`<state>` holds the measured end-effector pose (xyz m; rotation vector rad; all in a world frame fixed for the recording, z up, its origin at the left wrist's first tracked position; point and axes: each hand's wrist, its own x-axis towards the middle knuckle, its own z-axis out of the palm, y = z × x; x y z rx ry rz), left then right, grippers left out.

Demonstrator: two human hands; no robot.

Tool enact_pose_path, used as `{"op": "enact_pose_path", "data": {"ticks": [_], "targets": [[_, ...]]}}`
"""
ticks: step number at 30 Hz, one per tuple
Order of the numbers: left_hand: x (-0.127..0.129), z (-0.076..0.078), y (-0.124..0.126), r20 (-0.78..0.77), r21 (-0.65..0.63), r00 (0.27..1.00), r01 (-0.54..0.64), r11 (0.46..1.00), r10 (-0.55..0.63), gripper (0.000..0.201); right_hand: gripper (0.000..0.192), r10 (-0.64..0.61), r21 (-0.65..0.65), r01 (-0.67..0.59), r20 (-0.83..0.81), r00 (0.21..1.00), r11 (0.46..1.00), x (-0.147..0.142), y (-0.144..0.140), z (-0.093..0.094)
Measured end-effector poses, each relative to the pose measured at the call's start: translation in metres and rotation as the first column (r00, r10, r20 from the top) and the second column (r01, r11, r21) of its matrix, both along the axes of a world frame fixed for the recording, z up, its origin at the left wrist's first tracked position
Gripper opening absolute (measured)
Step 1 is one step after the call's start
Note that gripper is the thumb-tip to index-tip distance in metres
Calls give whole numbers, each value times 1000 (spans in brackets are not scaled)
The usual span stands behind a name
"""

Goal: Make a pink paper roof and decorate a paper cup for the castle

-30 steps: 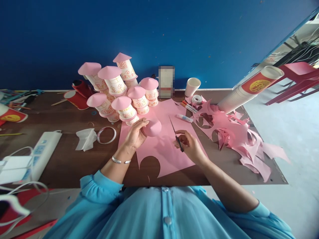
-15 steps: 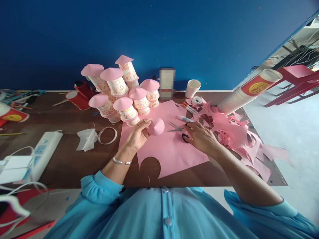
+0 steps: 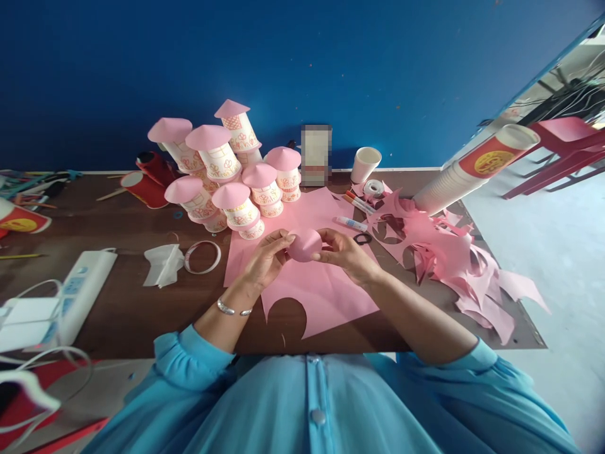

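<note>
The left hand [image 3: 265, 261] and the right hand [image 3: 347, 255] are both closed on a small pink paper cone [image 3: 305, 244], fingers pinching it from either side just above the pink sheet [image 3: 316, 290] on the desk [image 3: 132, 315]. The sheet already has a round piece cut out of its near edge. Behind it stands a cluster of decorated paper cups [image 3: 227, 173], each already capped with a pink cone, so by the look of it many are finished and this cone is not yet on a cup. Scissors [image 3: 363, 238] and a glue stick [image 3: 350, 223] lie just beside the right hand; pink scraps [image 3: 454, 258] pile further right. A stack of plain cups [image 3: 472, 167] bears a yellow emblem, its writing too small to read.
</note>
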<state>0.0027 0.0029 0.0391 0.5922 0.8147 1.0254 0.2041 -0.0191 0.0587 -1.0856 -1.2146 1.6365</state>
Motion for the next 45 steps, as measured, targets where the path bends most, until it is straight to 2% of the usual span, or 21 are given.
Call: {"op": "enact_pose_path", "data": {"ticks": [3, 8, 14, 20, 28, 37, 45], "targets": [[1, 1, -2, -5, -19, 1000, 22, 1000, -22, 32, 48, 27, -65, -32, -79, 997, 997, -10, 2, -2], [2, 2, -2, -19, -25, 999, 36, 999, -36, 32, 43, 3, -100, -15, -117, 993, 995, -13, 3, -12], [3, 1, -3, -19, -30, 999, 38, 999, -39, 33, 38, -8, -86, -4, -134, 991, 996, -13, 3, -21], [2, -1, -3, -48, -21, 998, 46, 999, -47, 32, 43, 9, -85, -22, -141, 990, 996, -9, 0, -18], [1, -6, -2, -122, 36, 991, 55, 998, -50, 31, 46, -192, -85, 183, -125, 973, 980, -5, 0, -13], [1, -9, -2, -153, 79, 988, 40, 996, -27, 31, 45, -146, -48, 141, -123, 982, 989, -1, -1, -20], [3, -9, -1, -158, 80, 987, -11, 997, 23, 29, 44, -226, -46, 223, -92, 970, 974, -2, 1, -24]]}}
